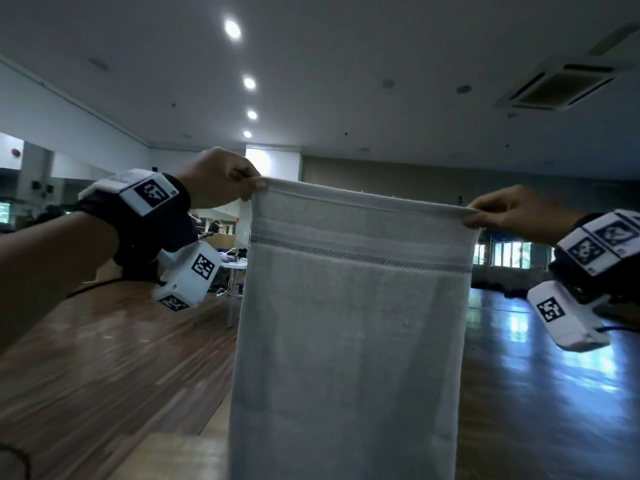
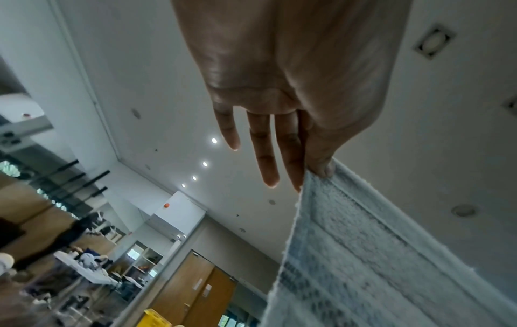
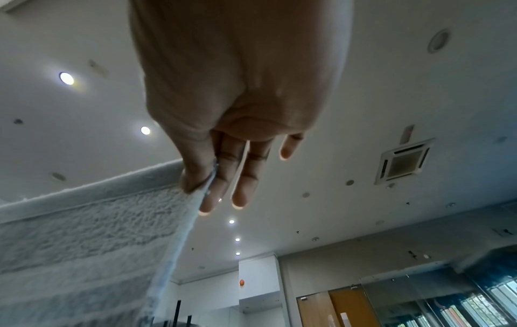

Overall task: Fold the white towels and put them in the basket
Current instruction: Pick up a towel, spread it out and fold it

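A white towel (image 1: pixel 349 327) with a grey woven band near its top hangs full length in front of me, held up high by its two upper corners. My left hand (image 1: pixel 254 187) pinches the upper left corner between thumb and forefinger. My right hand (image 1: pixel 474 216) pinches the upper right corner the same way. In the left wrist view the thumb presses the towel (image 2: pixel 349 254) edge while the other fingers (image 2: pixel 264 154) stretch out straight. The right wrist view shows the towel (image 3: pixel 92 239) pinched at its corner, other fingers (image 3: pixel 246 177) extended. No basket is in view.
A large hall lies beyond, with a wooden floor (image 1: pixel 114 358), a white folding table (image 1: pixel 233 265) with clutter at the far left, glass doors (image 1: pixel 509 252) at the far right, and ceiling spotlights (image 1: pixel 232 28). A pale wooden surface (image 1: pixel 180 459) shows at the bottom.
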The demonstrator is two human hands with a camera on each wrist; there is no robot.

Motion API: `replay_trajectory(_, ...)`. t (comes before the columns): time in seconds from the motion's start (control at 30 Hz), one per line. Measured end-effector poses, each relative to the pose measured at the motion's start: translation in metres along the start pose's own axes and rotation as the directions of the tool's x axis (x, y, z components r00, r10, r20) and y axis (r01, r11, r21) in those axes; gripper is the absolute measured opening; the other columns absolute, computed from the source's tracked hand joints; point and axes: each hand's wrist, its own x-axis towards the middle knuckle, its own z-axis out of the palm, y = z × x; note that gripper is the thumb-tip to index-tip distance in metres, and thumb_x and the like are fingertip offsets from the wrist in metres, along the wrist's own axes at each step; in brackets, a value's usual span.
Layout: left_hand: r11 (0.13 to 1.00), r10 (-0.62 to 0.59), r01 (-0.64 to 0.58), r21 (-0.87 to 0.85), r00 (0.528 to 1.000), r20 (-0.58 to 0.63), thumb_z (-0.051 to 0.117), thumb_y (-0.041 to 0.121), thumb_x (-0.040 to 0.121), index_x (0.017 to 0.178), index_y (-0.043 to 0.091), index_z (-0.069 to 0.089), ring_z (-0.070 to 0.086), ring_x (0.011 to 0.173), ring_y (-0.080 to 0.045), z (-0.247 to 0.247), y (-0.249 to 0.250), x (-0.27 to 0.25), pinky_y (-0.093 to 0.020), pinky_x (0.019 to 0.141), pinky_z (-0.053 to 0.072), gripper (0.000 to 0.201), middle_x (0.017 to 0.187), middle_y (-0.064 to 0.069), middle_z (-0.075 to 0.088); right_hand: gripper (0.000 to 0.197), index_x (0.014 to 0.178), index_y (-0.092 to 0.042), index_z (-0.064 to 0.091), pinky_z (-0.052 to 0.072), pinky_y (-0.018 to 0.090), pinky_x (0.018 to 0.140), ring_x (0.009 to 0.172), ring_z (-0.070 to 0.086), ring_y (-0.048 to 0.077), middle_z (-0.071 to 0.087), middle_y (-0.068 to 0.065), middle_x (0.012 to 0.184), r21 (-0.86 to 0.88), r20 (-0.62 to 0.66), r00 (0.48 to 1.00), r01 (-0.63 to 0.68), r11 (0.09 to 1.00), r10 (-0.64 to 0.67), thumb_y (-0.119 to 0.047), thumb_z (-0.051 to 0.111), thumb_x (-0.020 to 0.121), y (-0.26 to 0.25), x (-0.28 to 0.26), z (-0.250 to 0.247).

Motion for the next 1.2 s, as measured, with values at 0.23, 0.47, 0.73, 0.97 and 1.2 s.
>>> replay_trajectory(0.23, 0.993, -0.050, 0.046, -0.111, 0.998, -0.037, 0.058, 0.021, 0.090, 0.100, 0.006, 0.066, 0.061, 0.071, -0.009, 0.010, -0.017, 0.036, -0.006, 0.057, 0.046, 0.020, 0.090, -0.011, 0.067, 0.015, 0.083, -0.015, 0.058, 0.049, 0.007, 0.057, 0.058, 0.063, -0.001, 0.067, -0.004, 0.067, 0.166, -0.156, 0.988, 0.024, 0.986, 0.002, -0.001, 0.060, 0.084, 0.023, 0.043, 0.008)
replay_trajectory(0.47, 0.993, -0.116, 0.112, 0.035, 0.985, 0.130, 0.062, 0.022, 0.088, 0.092, 0.008, 0.068, 0.057, 0.066, -0.017, 0.099, -0.074, 0.032, -0.025, 0.060, 0.047, 0.016, 0.078, -0.005, 0.065, 0.014, 0.078, -0.019, 0.059, 0.050, 0.038, 0.077, 0.074, 0.063, 0.023, 0.068, 0.002, 0.071, 0.096, -0.008, 0.991, -0.131, 0.987, 0.132, -0.008, 0.064, 0.085, 0.073, 0.054, 0.094)
replay_trajectory(0.73, 0.983, -0.045, 0.039, 0.182, 0.999, 0.027, 0.057, 0.023, 0.090, 0.090, 0.012, 0.065, 0.060, 0.071, -0.024, 0.170, -0.117, 0.022, -0.035, 0.065, 0.050, 0.014, 0.082, -0.008, 0.066, 0.017, 0.072, -0.031, 0.056, 0.043, 0.052, 0.094, 0.085, 0.064, 0.025, 0.065, -0.005, 0.079, -0.021, -0.013, 0.975, -0.223, 0.975, 0.223, -0.026, 0.067, 0.083, 0.110, 0.064, 0.163)
replay_trajectory(0.97, 0.988, -0.069, 0.072, 0.140, 0.997, -0.026, 0.059, 0.019, 0.087, 0.088, 0.012, 0.066, 0.058, 0.072, -0.025, 0.201, -0.142, 0.002, -0.034, 0.068, 0.048, 0.010, 0.083, -0.010, 0.067, 0.020, 0.068, -0.032, 0.055, 0.038, 0.060, 0.096, 0.082, 0.060, 0.021, 0.060, -0.016, 0.074, -0.036, -0.097, 0.974, -0.208, 0.977, 0.204, -0.026, 0.068, 0.082, 0.111, 0.059, 0.196)
replay_trajectory(1.2, 0.986, -0.152, 0.140, 0.088, 0.978, 0.142, 0.059, 0.021, 0.081, 0.086, 0.012, 0.068, 0.065, 0.075, -0.031, 0.269, -0.175, -0.095, -0.035, 0.065, 0.050, 0.014, 0.081, -0.011, 0.070, 0.013, 0.074, -0.027, 0.063, 0.035, 0.019, 0.098, 0.083, 0.058, 0.016, 0.063, -0.010, 0.078, -0.044, 0.150, 0.951, -0.267, 0.963, 0.270, -0.019, 0.068, 0.083, 0.123, -0.007, 0.268)
